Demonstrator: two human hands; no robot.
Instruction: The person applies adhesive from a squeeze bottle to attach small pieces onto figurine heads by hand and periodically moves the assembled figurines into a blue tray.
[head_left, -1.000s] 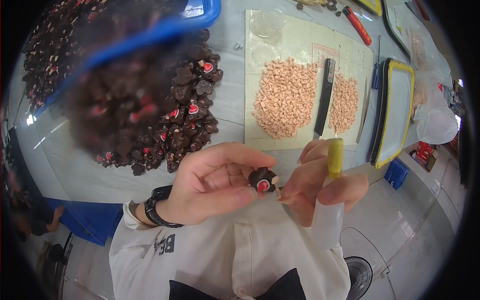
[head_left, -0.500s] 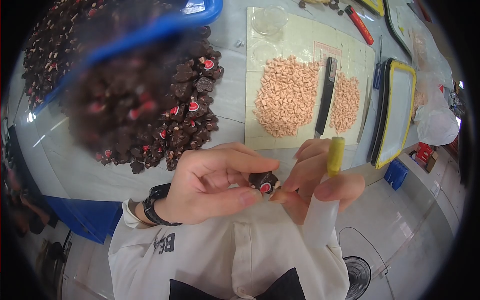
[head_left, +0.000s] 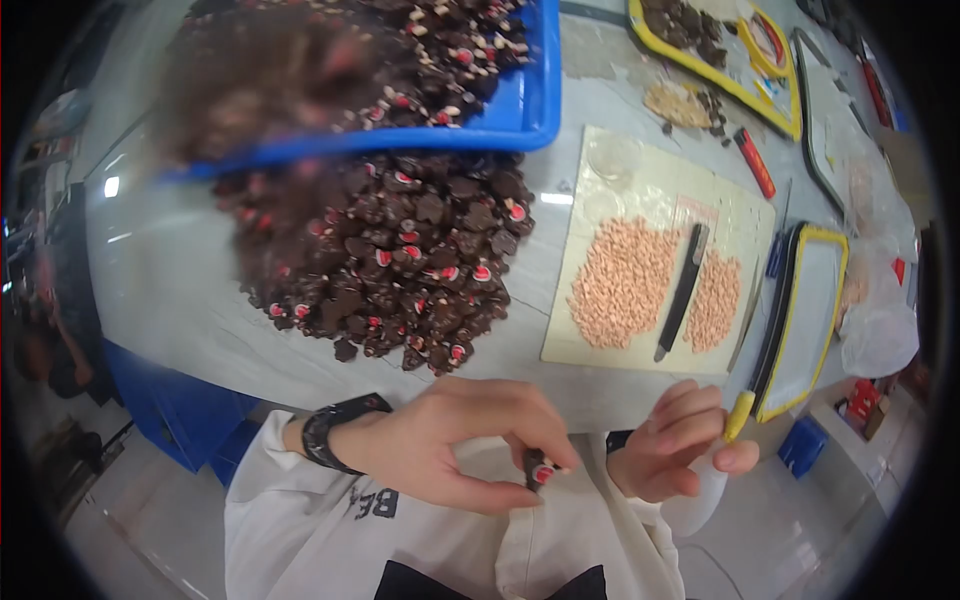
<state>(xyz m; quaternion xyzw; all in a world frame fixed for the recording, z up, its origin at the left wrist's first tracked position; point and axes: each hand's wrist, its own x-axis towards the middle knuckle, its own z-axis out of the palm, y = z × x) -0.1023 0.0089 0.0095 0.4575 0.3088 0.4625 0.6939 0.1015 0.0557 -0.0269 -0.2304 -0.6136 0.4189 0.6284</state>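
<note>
With the left hand [head_left: 440, 450] fingers pinching a small dark piece [head_left: 538, 470] and the right hand [head_left: 670, 450] fingers wrapped round a yellow-tipped bottle [head_left: 715, 465], a loose pinch could drop the piece off the surface's near edge.

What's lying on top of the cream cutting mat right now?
On the cutting mat lie two heaps of small peach-coloured pieces, a black-handled knife between them, and two clear round dishes at its far end. Whatever is beneath the heaps is covered.
</note>
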